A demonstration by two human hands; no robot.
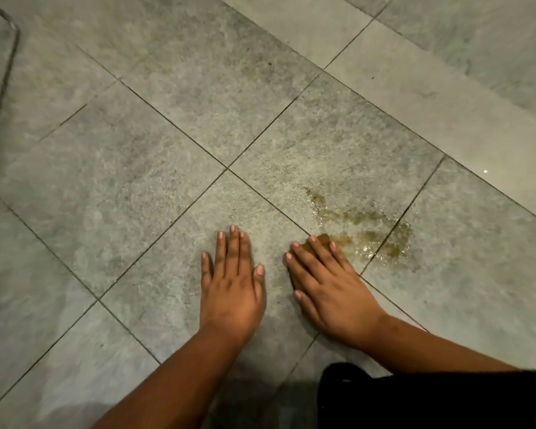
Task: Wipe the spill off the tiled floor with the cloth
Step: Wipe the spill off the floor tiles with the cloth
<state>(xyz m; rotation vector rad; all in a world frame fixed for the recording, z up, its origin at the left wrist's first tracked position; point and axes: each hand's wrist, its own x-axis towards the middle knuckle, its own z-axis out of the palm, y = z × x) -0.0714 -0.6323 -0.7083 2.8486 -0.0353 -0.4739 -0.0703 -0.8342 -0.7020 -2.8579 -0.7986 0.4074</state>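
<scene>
Both hands lie flat on the grey tiled floor (136, 181), palms down and fingers straight, grasping nothing. The left hand (232, 286) rests on a dry tile, just beside the right hand (325, 289), with a narrow strip of bare tile between them. The right hand's fingertips (313, 239) touch the near edge of the spill (365, 233), a yellowish-brown wet patch that lies across a grout line and glistens a little. A small brownish thing shows under these fingers, but I cannot tell if this is the cloth. A dark piece of clothing (430, 400) is at the bottom right edge of the view, and a thin grey hose or cable (3, 85) runs along the far left side of the floor
</scene>
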